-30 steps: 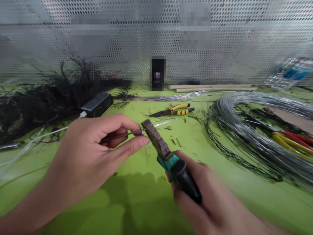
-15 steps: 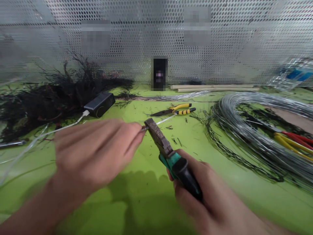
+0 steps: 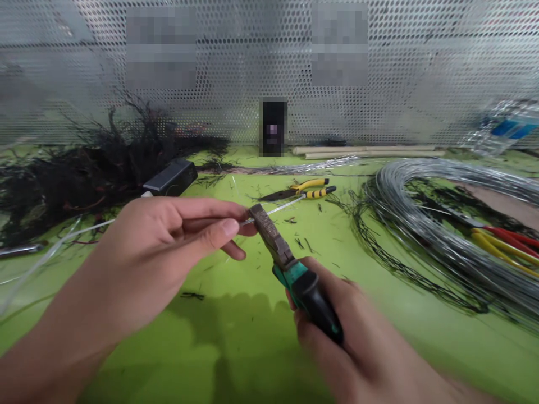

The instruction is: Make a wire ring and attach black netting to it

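My right hand (image 3: 337, 320) is wrapped round the handles of green-and-black pliers (image 3: 275, 241). Their worn metal jaws point up and to the left and are closed on a thin silvery wire (image 3: 280, 209). One stretch of the wire sticks out past the jaws toward the yellow-handled pliers on the table. On the other side, my left hand (image 3: 181, 235) pinches the wire just left of the jaws, thumb below and fingers above. The part of the wire inside the jaws is hidden.
Yellow-and-black pliers (image 3: 303, 192) lie behind the jaws on the green table (image 3: 252, 359). A big wire coil (image 3: 391, 185) with red-and-yellow-handled pliers (image 3: 505, 244) is at right. A dark fibre pile (image 3: 105, 151) and black adapter (image 3: 170, 177) are at left, a bottle (image 3: 509, 129) back right.
My left hand has turned over at the wire, from knuckles up to thumb showing in front. My right hand and the pliers have barely moved.
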Action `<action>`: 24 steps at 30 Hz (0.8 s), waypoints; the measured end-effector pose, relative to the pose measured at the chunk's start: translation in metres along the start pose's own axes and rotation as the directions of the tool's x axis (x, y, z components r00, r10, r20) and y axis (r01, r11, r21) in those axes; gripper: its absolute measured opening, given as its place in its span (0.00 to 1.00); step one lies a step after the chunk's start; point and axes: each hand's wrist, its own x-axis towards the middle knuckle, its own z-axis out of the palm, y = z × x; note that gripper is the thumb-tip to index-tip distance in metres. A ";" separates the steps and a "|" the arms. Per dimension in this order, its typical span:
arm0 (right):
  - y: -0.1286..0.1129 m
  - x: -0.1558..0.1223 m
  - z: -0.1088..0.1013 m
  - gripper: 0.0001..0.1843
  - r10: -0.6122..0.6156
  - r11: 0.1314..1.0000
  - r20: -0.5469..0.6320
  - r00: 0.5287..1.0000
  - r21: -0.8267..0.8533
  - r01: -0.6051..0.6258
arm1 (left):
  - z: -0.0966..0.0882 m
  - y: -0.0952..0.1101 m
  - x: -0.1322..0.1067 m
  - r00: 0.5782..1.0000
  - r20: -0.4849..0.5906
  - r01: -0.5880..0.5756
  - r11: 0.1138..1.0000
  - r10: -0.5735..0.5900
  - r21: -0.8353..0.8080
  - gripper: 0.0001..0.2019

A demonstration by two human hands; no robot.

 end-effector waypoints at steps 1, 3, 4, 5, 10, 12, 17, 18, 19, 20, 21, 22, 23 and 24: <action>0.000 0.000 0.000 0.07 0.002 1.000 0.001 1.000 -0.002 -0.002 | 0.001 0.001 -0.001 1.000 -0.008 0.019 0.999 -0.019 -0.042 0.09; -0.001 -0.001 0.000 0.06 0.006 1.000 0.000 1.000 0.001 -0.006 | 0.005 0.004 -0.005 0.998 -0.065 0.020 0.998 -0.024 -0.067 0.07; -0.001 -0.001 -0.001 0.06 0.005 1.000 0.003 1.000 0.004 -0.005 | 0.007 0.006 -0.007 0.994 -0.110 0.001 0.999 -0.007 -0.049 0.06; -0.002 -0.001 -0.001 0.06 0.008 1.000 0.006 1.000 0.005 -0.008 | 0.009 0.008 -0.009 0.989 -0.149 -0.016 1.000 0.013 -0.018 0.05; -0.004 0.000 -0.003 0.05 0.071 0.996 -0.016 0.997 -0.058 -0.071 | 0.015 0.000 -0.012 0.901 -0.276 -0.224 0.903 0.336 0.367 0.08; -0.004 0.001 -0.005 0.05 0.083 0.995 0.001 0.997 -0.062 -0.083 | 0.013 -0.007 -0.008 0.810 -0.169 -0.422 0.759 0.561 0.496 0.11; -0.005 0.004 -0.005 0.04 0.128 0.990 0.021 0.992 -0.056 -0.126 | 0.010 -0.009 0.001 0.785 -0.153 -0.479 0.744 0.601 0.466 0.09; -0.005 0.004 -0.005 0.04 0.124 0.990 0.015 0.992 -0.063 -0.122 | 0.010 -0.006 0.002 0.859 -0.186 -0.393 0.848 0.477 0.356 0.07; -0.005 0.004 -0.004 0.03 0.115 0.991 0.012 0.993 -0.069 -0.114 | 0.008 -0.004 0.002 0.923 -0.184 -0.298 0.930 0.339 0.215 0.08; -0.004 0.004 -0.003 0.02 0.102 0.992 0.010 0.995 -0.075 -0.101 | 0.007 -0.002 0.004 0.965 -0.140 -0.214 0.974 0.223 0.078 0.10; -0.004 0.004 -0.002 0.02 0.093 0.992 0.009 0.996 -0.084 -0.092 | 0.005 0.000 0.005 0.989 -0.065 -0.136 0.990 0.135 -0.023 0.13; -0.004 0.004 -0.001 0.02 0.086 0.992 0.010 0.996 -0.094 -0.084 | 0.002 0.000 0.007 0.997 0.017 -0.074 0.994 0.076 -0.079 0.14; -0.003 0.003 0.000 0.03 0.080 0.992 0.014 0.997 -0.103 -0.078 | 0.000 0.000 0.009 0.995 0.088 -0.032 0.995 0.041 -0.098 0.15; -0.003 0.003 0.000 0.03 0.075 0.991 0.017 0.997 -0.110 -0.073 | -0.003 -0.001 0.011 0.990 0.140 -0.012 0.996 0.024 -0.084 0.17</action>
